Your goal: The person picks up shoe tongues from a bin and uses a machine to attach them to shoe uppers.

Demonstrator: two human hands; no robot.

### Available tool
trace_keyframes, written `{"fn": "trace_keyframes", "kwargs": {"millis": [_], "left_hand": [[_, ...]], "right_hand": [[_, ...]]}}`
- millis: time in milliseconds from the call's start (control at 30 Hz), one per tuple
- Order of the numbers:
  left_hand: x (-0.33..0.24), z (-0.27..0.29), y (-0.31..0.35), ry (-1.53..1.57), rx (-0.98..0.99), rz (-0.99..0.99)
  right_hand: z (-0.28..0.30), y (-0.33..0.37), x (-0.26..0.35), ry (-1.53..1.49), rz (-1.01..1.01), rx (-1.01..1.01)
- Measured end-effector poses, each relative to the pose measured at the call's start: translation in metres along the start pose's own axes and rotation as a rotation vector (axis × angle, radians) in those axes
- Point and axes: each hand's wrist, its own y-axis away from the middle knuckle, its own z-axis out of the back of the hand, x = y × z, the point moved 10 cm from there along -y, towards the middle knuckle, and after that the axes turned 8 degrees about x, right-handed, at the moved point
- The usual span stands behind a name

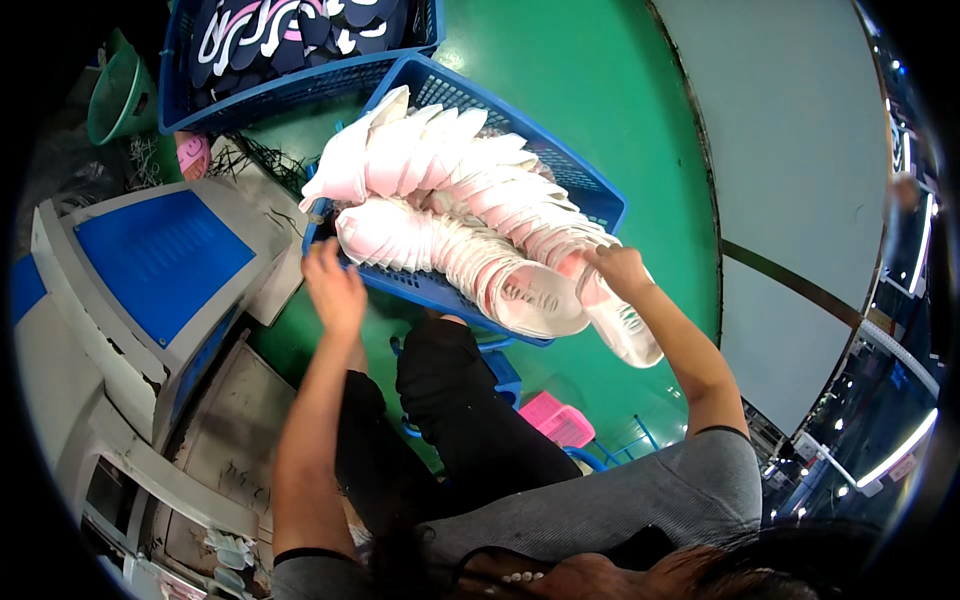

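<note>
Rows of nested white and pale pink shoe uppers [470,180] lie in a blue plastic basket [585,175]. At the right end of the rows, my right hand [618,270] is closed on a white shoe upper [630,335] with lace holes, which hangs over the basket's near right rim. My left hand [335,290] is at the basket's near left corner, its fingers spread and partly bent beside the rim. Nothing shows in it; whether the fingertips touch the basket is hard to make out.
Behind is a second blue basket [300,75] with dark printed pieces. A grey machine with a blue panel [165,260] stands to my left, near a green bin [122,95]. On my right is a large grey surface [790,130]. A pink basket [557,420] sits beside my legs.
</note>
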Motion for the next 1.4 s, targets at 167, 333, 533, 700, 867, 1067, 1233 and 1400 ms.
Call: {"fn": "trace_keyframes", "kwargs": {"millis": [167,333,533,700,867,1067,1233,1400], "left_hand": [[-0.126,-0.055,0.012,0.383,0.433,-0.282],[-0.123,-0.136,-0.001,0.61,0.539,-0.026],[-0.222,-0.082,-0.064,0.176,0.277,-0.575],[-0.231,-0.143,-0.134,-0.309,0.344,-0.575],[-0.213,-0.204,-0.16,-0.608,0.572,-0.489],[-0.211,-0.207,-0.149,-0.278,0.618,-0.617],[-0.236,-0.145,-0.133,-0.065,0.411,-0.763],[-0.299,-0.051,-0.099,0.05,0.266,-0.815]], "right_hand": [[-0.061,-0.057,0.022,0.078,0.189,0.06],[-0.018,-0.038,-0.004,-0.162,0.048,-0.219],[-0.063,-0.042,-0.077,-0.254,-0.272,0.142],[-0.074,-0.088,-0.059,-0.449,-0.115,0.042],[-0.077,-0.117,-0.041,-0.322,-0.066,0.134],[-0.083,-0.135,-0.04,-0.457,-0.153,0.006],[-0.047,-0.083,-0.042,-0.546,-0.214,-0.278],[0.031,0.022,-0.078,-0.384,-0.374,-0.375]]}}
